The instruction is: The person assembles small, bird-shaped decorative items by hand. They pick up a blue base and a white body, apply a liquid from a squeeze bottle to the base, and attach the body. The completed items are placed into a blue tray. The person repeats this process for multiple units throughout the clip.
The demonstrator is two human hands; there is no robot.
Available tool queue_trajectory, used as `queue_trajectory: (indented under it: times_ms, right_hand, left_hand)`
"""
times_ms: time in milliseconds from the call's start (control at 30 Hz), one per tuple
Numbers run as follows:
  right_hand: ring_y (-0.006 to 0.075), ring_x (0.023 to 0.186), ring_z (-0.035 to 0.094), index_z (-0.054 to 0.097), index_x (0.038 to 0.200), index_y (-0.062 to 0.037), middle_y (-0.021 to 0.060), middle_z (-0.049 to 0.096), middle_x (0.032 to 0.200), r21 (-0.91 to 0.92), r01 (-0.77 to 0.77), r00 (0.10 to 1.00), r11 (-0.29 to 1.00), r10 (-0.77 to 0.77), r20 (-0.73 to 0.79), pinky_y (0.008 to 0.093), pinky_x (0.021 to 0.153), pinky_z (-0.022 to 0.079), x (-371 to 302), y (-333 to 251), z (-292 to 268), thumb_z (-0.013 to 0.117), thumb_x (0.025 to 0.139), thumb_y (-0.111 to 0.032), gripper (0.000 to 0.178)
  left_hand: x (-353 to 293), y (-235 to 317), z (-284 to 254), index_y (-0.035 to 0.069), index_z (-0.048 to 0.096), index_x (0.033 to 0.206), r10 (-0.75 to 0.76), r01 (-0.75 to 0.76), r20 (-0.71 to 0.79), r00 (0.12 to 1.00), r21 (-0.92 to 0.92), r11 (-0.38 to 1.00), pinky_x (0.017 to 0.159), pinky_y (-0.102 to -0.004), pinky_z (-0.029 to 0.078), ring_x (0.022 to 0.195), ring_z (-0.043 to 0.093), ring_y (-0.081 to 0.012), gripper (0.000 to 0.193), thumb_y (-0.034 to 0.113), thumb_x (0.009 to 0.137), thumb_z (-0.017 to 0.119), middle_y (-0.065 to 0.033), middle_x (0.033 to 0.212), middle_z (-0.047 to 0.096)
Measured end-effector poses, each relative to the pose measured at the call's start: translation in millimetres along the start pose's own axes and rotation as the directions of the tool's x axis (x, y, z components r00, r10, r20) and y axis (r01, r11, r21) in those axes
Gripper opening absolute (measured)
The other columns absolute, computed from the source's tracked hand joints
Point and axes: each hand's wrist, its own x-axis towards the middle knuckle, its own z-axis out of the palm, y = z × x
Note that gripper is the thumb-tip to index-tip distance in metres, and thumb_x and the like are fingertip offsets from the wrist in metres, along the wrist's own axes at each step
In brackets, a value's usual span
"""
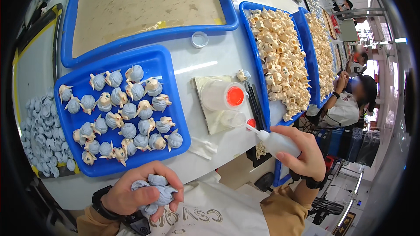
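My left hand (131,190) is closed around several grey-blue moulded hair pieces (162,193), low in front of my apron. My right hand (308,150) grips a white squeeze bottle (280,143). The bottle lies tilted, its thin nozzle pointing left towards a small clear cup (236,119) beside a red cap (250,124). Left of centre, a blue tray (180,98) carries rows of small doll heads (128,130) with grey-blue hair and pointed ears. One more head (242,75) lies on the table, right of a clear jar (214,95) with a red-orange disc.
Loose hair pieces (43,124) are heaped at far left. A large blue-rimmed tray (68,30) stands at the back, a clear round lid (200,39) near it. On the right, blue trays hold cream-coloured parts (280,57). Black sticks (253,105) lie alongside. A co-worker (350,109) sits further right.
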Motion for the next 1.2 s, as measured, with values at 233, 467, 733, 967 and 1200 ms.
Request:
queue_trajectory:
  times_ms: [233,467,733,967,1200]
  right_hand:
    - [0.0241,0.056,0.057,0.056,0.103,-0.0026,0.0111,0.058,0.066,-0.197,0.076,0.997,0.977,-0.077,0.003,0.031,0.051,0.044,15.3,-22.0,-17.2,0.065,0.065,-0.014,0.041]
    - [0.0254,0.053,0.055,0.06,0.096,-0.0035,0.0106,0.056,0.061,-0.316,0.123,0.992,0.941,-0.113,0.047,0.033,0.05,0.043,29.7,-40.7,-28.7,0.065,0.064,-0.017,0.035]
    - [0.0277,0.057,0.059,0.06,0.094,-0.0007,0.0131,0.06,0.065,-0.449,0.1,0.986,0.888,-0.028,0.164,0.0342,0.054,0.046,44.1,-59.1,-34.9,0.063,0.063,-0.019,0.036]
    - [0.027,0.051,0.055,0.061,0.091,-0.0053,0.0096,0.055,0.055,-0.497,0.152,0.985,0.854,-0.092,0.144,0.0356,0.05,0.044,48.8,-63.2,-33.2,0.064,0.064,-0.022,0.032]
    - [0.0274,0.054,0.057,0.061,0.091,-0.003,0.0109,0.058,0.061,-0.491,0.146,0.984,0.859,-0.075,0.161,0.0348,0.053,0.045,48.8,-63.7,-34.8,0.064,0.063,-0.02,0.033]
  left_hand:
    - [-0.2,1.5,1.3,-0.006,0.043,0.105,-0.004,0.004,0.02,1.0,-0.011,1.0,0.05,-0.0232,0.047,0.079,0.054,-0.0182,0.037,0.026,0.087,0.049,-0.018,0.092,0.052]
    - [0.9,1.8,2.1,-0.006,0.042,0.098,0.016,-0.015,-0.018,1.0,0.011,1.0,0.041,-0.0251,0.047,0.071,0.056,-0.0254,0.042,0.032,0.086,0.053,-0.025,0.087,0.05]
    - [1.3,2.8,2.4,-0.007,0.042,0.099,-0.005,0.005,-0.025,1.0,-0.011,1.0,0.043,-0.025,0.047,0.073,0.056,-0.0253,0.042,0.032,0.086,0.053,-0.0251,0.088,0.051]
    - [0.9,2.9,1.0,-0.007,0.041,0.098,0.002,-0.002,-0.023,1.0,-0.01,1.0,0.043,-0.0257,0.048,0.072,0.056,-0.0256,0.044,0.032,0.086,0.054,-0.0255,0.088,0.05]
    - [1.1,2.9,1.1,-0.008,0.041,0.098,-0.006,0.006,-0.019,1.0,-0.004,1.0,0.042,-0.0257,0.047,0.072,0.056,-0.0256,0.044,0.033,0.086,0.053,-0.0259,0.089,0.05]
